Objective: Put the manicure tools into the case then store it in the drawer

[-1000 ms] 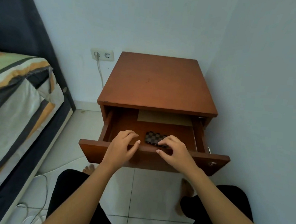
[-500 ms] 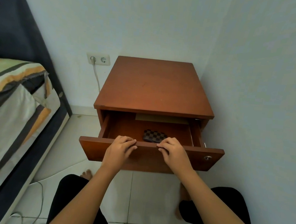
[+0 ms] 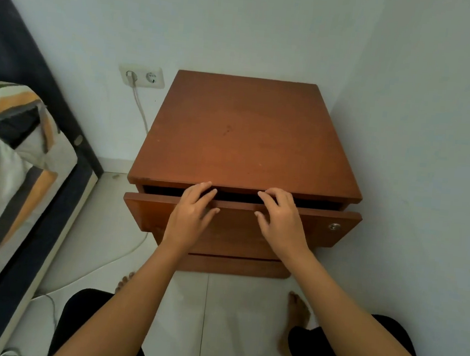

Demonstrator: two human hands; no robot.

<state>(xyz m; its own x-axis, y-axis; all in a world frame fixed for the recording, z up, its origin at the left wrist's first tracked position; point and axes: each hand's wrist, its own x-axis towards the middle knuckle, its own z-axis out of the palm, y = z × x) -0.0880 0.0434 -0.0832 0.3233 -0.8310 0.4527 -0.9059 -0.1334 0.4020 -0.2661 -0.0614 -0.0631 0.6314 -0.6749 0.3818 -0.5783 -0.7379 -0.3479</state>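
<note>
Wooden drawer [image 3: 241,221] is nearly shut; the case is hidden inside. My left hand [image 3: 193,211] and right hand [image 3: 278,219] rest spread flat on its front, gripping nothing. Risk: fingertips over the gap get pinched under the nightstand [image 3: 249,133] top.

Bedroom corner: surroundings

Double wall socket [image 3: 142,76], white, with one plug and a white cable [image 3: 141,108] trailing down to the tiled floor [image 3: 226,314]; bed [image 3: 6,184] at left with striped grey, orange and white bedding; pale walls [image 3: 432,139] meeting at the corner
</note>
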